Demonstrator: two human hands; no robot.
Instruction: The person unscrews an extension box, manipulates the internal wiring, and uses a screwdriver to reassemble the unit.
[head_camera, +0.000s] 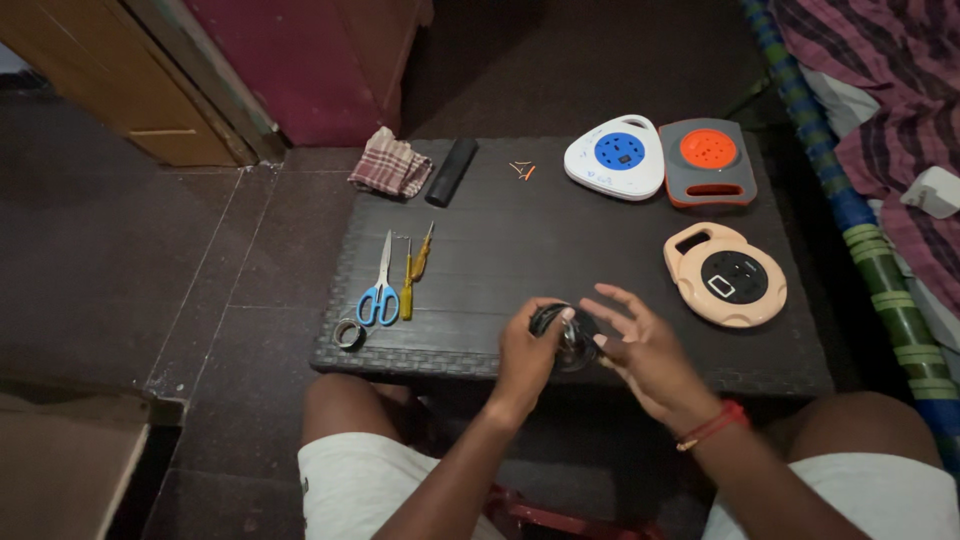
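My left hand (527, 352) grips a small dark round object with a shiny metal part (570, 340) over the near edge of the low dark table (520, 240). My right hand (640, 345) is next to it, fingers spread, its fingertips touching the same object. What the object is I cannot make out.
Three cable-reel sockets lie at the right: white-blue (615, 156), grey-orange (707, 160), peach-black (726, 274). Blue-handled scissors (381, 283), two yellow screwdrivers (413, 272) and a tape roll (349, 333) lie at the left. A checked cloth (390, 165) and a black bar (452, 170) lie at the back. A bed edge (860, 210) stands at the right.
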